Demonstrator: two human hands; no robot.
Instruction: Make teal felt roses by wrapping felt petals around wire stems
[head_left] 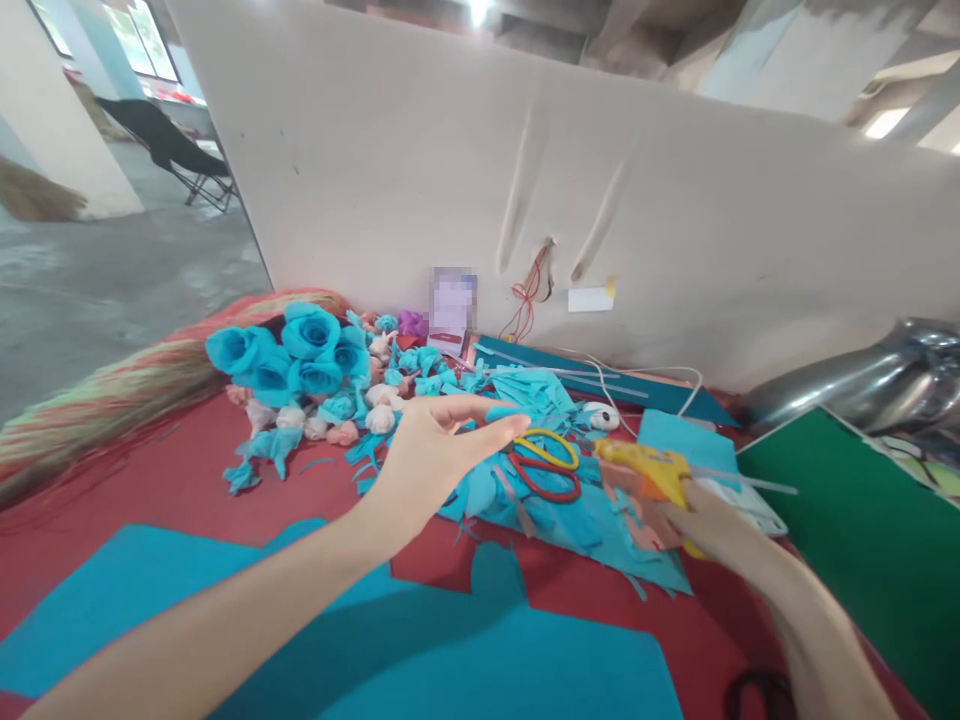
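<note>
A large blue sheet is laid flat across the near edge of the red desk, partly covered by the left forearm. At the lower right, a black looped handle is partly hidden by the right forearm.

The yellow glue gun is gripped by the right hand, with the fingers wrapped around its handle; the outline is blurred. The gun is positioned to the right of centre, above the paper scraps. Its long axis is aligned nearly sideways, dipping slightly to the right. The nozzle is directed left, towards the left hand, and a translucent glue stick is projected rearward to the right.

A small blue paper piece is pinched between the left thumb and index finger, its long axis set roughly level and its free end directed right. Between the two hands, red-and-yellow-handled scissors are seen with their loops towards the gun. Blue paper roses are grouped at the left rear.
</note>
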